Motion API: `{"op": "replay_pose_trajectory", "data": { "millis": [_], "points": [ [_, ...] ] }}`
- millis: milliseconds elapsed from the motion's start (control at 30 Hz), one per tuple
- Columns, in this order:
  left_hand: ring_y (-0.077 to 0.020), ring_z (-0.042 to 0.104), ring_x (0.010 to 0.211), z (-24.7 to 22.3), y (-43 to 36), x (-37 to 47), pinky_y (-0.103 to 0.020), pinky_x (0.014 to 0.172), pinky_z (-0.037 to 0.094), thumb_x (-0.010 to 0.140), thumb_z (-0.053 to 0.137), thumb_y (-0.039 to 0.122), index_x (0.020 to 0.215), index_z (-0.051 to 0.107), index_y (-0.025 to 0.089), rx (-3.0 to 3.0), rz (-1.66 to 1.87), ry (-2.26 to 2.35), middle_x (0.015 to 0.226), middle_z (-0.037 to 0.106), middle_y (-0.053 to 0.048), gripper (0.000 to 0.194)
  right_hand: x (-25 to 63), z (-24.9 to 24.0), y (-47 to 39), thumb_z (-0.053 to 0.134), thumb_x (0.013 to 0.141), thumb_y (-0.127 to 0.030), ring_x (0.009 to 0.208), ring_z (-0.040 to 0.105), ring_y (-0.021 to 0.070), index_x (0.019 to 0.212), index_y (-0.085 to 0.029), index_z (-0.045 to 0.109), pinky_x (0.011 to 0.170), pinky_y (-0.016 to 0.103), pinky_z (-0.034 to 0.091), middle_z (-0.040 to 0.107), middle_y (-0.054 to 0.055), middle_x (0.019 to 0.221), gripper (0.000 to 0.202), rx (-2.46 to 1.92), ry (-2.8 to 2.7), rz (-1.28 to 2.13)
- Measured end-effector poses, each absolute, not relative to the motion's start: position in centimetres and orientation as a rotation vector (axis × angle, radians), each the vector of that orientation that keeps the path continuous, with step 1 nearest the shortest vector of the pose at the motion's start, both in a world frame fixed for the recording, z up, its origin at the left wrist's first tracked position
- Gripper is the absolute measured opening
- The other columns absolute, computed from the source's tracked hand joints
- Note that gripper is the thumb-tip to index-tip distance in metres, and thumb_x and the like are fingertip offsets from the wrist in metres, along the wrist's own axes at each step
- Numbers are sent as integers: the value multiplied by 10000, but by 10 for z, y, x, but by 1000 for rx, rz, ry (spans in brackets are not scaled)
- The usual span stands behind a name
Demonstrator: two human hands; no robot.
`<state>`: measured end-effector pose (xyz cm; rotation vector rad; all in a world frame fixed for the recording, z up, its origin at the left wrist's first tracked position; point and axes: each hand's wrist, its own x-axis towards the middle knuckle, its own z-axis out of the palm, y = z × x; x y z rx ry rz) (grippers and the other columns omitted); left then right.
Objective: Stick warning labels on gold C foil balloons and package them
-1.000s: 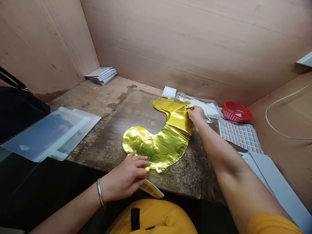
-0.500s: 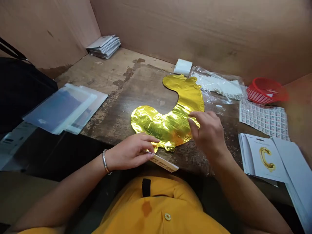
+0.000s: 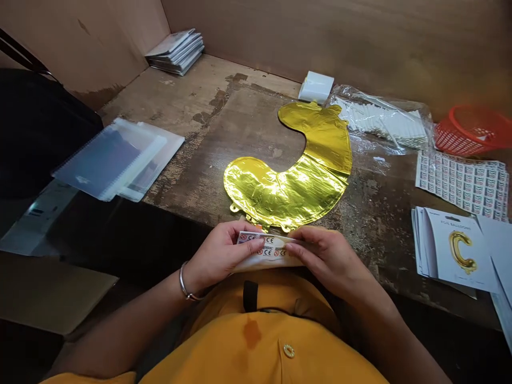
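Gold foil balloon [image 3: 294,194] lies just beyond the left hand [image 3: 218,253] and right hand [image 3: 332,260], whose fingers pinch a label strip [image 3: 273,260]

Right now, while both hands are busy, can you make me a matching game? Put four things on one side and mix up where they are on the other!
Things:
1. Gold foil balloon
2. Red basket
3. White sheet with CE marks
4. White stack

Places:
A. In the far left corner of the table
B. Between the fingers of the left hand and right hand
C. Lying curved in the middle, just beyond the hands
D. Far over on the right, behind a sheet of small printed labels

Pairs: 1-C, 2-D, 3-B, 4-A
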<state>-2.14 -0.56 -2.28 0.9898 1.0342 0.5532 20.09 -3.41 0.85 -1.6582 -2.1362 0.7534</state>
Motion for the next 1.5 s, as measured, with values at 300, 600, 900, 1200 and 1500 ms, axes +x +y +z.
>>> {"op": "replay_pose_trajectory", "data": {
  "millis": [300, 600, 900, 1200, 1500],
  "points": [
    [-116, 570, 739, -27, -14, -12, -222, 699, 458, 786, 694, 344, 859, 689, 127, 991, 630, 976, 837, 679, -36, 229, 170, 12, -42, 633, 854, -191, 873, 606, 214, 977, -174, 658, 856, 378, 472, 701, 63, 901, 126, -1380, -2163, 138],
    [-111, 499, 661, -27, -18, -10, -213, 607, 423, 849, 608, 482, 780, 698, 125, 1004, 688, 964, 726, 621, -12, 374, 167, -2, -44, 645, 851, -165, 792, 617, 174, 934, -223, 668, 766, 345, 444, 726, 21, 877, 104, -1388, -2108, 185],
    [-105, 457, 613, -25, -21, -8, -220, 567, 412, 827, 607, 517, 699, 639, 135, 991, 703, 1019, 672, 577, -2, 404, 175, -12, -50, 669, 812, -127, 865, 631, 206, 1069, -202, 639, 789, 373, 416, 737, 47, 949, 269, -1156, -2276, -91],
    [-106, 470, 626, -27, -22, -8, -219, 571, 418, 819, 617, 514, 731, 651, 124, 934, 705, 1038, 689, 588, -7, 401, 167, -6, -46, 681, 823, -174, 914, 631, 217, 1079, -229, 636, 879, 394, 459, 729, 52, 1018, 265, -1396, -2087, 79],
    [-123, 508, 647, -28, -23, -7, -243, 601, 455, 811, 616, 541, 755, 675, 132, 929, 712, 1042, 725, 633, -22, 417, 169, -13, -49, 687, 811, -136, 858, 618, 204, 1081, -280, 644, 803, 383, 438, 753, -9, 983, 309, -1278, -2190, -75]
  ]
}}
